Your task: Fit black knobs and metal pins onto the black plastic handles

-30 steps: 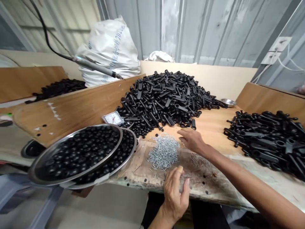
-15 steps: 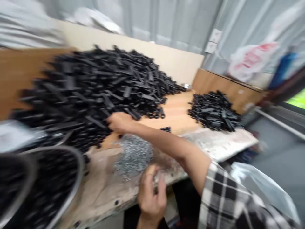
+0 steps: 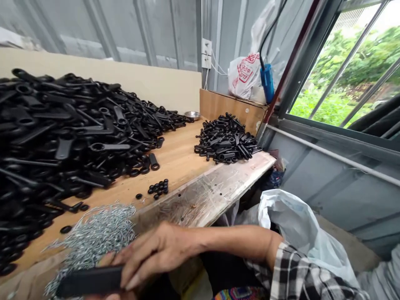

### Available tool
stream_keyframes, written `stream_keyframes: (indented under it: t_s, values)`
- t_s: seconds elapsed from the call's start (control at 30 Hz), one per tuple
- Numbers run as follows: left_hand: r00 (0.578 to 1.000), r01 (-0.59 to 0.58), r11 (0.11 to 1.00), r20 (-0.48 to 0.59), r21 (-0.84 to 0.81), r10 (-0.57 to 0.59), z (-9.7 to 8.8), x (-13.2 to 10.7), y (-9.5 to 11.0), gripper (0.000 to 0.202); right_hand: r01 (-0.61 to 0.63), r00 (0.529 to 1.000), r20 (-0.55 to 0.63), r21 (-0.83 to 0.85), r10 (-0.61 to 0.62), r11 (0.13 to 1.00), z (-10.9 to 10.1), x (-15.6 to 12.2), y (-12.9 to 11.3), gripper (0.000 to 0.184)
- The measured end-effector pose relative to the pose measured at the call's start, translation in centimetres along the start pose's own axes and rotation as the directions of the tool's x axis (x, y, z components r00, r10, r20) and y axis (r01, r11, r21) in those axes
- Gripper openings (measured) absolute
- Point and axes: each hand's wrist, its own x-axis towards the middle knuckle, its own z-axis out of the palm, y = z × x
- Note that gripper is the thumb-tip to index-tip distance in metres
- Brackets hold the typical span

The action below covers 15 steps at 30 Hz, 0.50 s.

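My right hand [image 3: 159,252] grips a part [image 3: 90,280].
Likely light, stiff, slick: pinch its sides. Left hand [image 3: 117,296] mostly hidden; I can't tell.

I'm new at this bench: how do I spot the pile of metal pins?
Find the big heap of black handles at the picture's left. In front of it, beside the right hand, lies a low mound of thin pins. Their silvery colour sets them apart from the black heap.
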Motion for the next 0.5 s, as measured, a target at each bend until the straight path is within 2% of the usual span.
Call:
stream_keyframes:
  t_s: [0.07, 0.1, 0.17, 0.27, 0.33, 0.4, 0.5]
  values:
    - [0.98, 0.197, 0.975, 0.048, -0.108, -0.192, 1.4, -0.9, 0.5, 0.047, 0.053, 0.999, 0.006, 0.033, -0.053, 0.998, 1.5, -2.4, 0.4, 0.001]
    - [0.963, 0.269, 0.957, 0.055, -0.107, -0.264, 2.2, -1.5, 0.8, 0.042, 0.069, 0.998, 0.002, 0.026, -0.07, 0.997, 2.1, -3.4, 0.4, 0.001]
    - [0.956, 0.292, 0.944, 0.01, -0.154, -0.294, 3.4, -2.6, 1.3, 0.033, 0.119, 0.991, -0.058, -0.001, -0.119, 0.993, 2.4, -5.2, 0.1, 0.007]
    - [0.96, 0.239, 0.953, -0.102, -0.186, -0.26, 3.8, -3.1, 2.0, 0.028, 0.141, 0.965, -0.217, -0.046, -0.148, 0.989, 0.3, -7.7, 0.1, 0.017]
    - [0.957, 0.213, 0.963, -0.166, -0.164, -0.24, 3.1, -3.2, 2.6, 0.03, 0.032, 0.938, -0.34, -0.097, -0.063, 0.995, -2.2, -8.7, 1.1, 0.018]
    - [0.952, 0.228, 0.964, -0.176, -0.135, -0.249, 2.5, -3.5, 3.1, 0.033, -0.155, 0.892, -0.447, -0.173, 0.062, 0.973, -4.8, -8.9, 2.7, 0.016]
    - [0.939, 0.311, 0.947, -0.128, -0.078, -0.319, 2.1, -4.3, 3.1, 0.041, -0.415, 0.84, -0.498, -0.334, 0.215, 0.846, -7.7, -7.7, 5.1, 0.018]
